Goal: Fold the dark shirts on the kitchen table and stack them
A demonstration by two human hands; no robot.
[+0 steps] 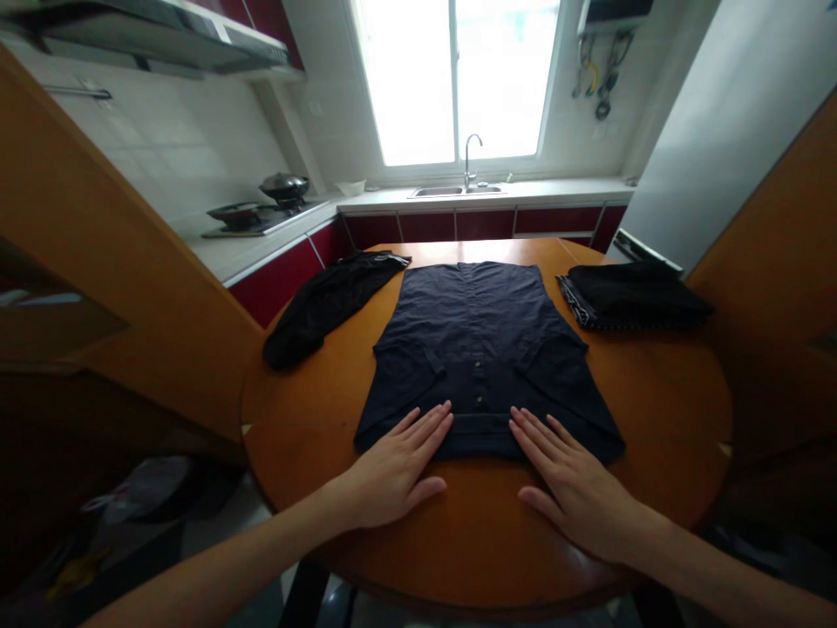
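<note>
1. Navy button-front shirt [477, 323]: spread flat mid-tabletop [477, 549], directly in front of the person. Far half lightly wrinkled.
2. Left grip [396, 471]: released, grasping nothing. Fingers straight, resting flat on the shirt's near edge, left part; thumb out over bare wood.
3. Right grip [575, 484]: same pose mirrored, right part of that edge, also released.
4. Between the fingertips: a folded-looking band [480, 425] of cloth. Two buttons [479, 399] show just beyond it.
5. Black garment [327, 305]: loosely bunched, left of shirt, apart from it.
6. Folded dark clothes [637, 296]: stacked at right, patterned edge showing underneath.
7. Background: faucet [466, 161] below window, lidded pan [284, 185] on stove [268, 221], left.
</note>
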